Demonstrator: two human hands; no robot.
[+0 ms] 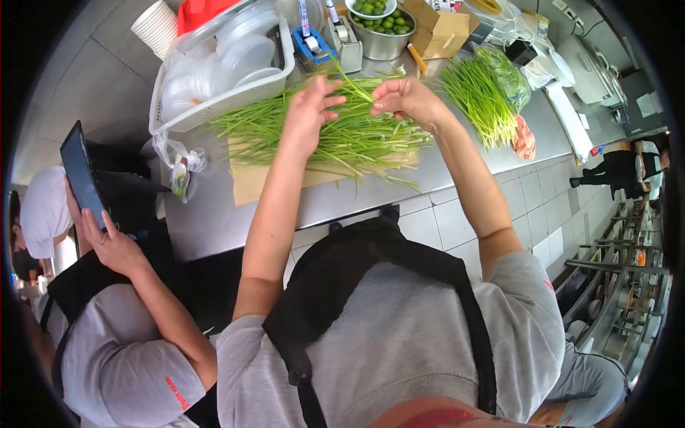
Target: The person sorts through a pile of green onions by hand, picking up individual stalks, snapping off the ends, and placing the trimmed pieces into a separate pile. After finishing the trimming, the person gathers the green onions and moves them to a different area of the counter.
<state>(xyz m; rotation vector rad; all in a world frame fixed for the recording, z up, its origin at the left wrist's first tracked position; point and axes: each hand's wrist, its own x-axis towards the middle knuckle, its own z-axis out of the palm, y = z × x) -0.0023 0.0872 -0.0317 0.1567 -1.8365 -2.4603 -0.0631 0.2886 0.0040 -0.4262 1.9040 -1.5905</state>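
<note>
Your shiny stainless-steel desk [203, 225] bears a heap of long, thin green stalks [371, 146] on flat brown cardboard [251, 182]. Your right hand [412, 100] pinches some; your left hand [307, 114] hovers, fingers parted. Tugging tangled stalks could drag others off.

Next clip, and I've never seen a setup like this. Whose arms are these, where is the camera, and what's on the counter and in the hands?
There is no machine here: these are a person's own bare hands. The single picture comes from a camera worn on that person's head, looking forward and down.

On the metal counter, loose green stalks lie over a brown sheet. Beyond them stand a white basket of clear plastic pieces and a metal pot; another bundle of stalks lies to the right.

The right hand appears to pinch a thin stalk; the left hand is open nearby. At left, a co-worker holds a tablet.
</note>
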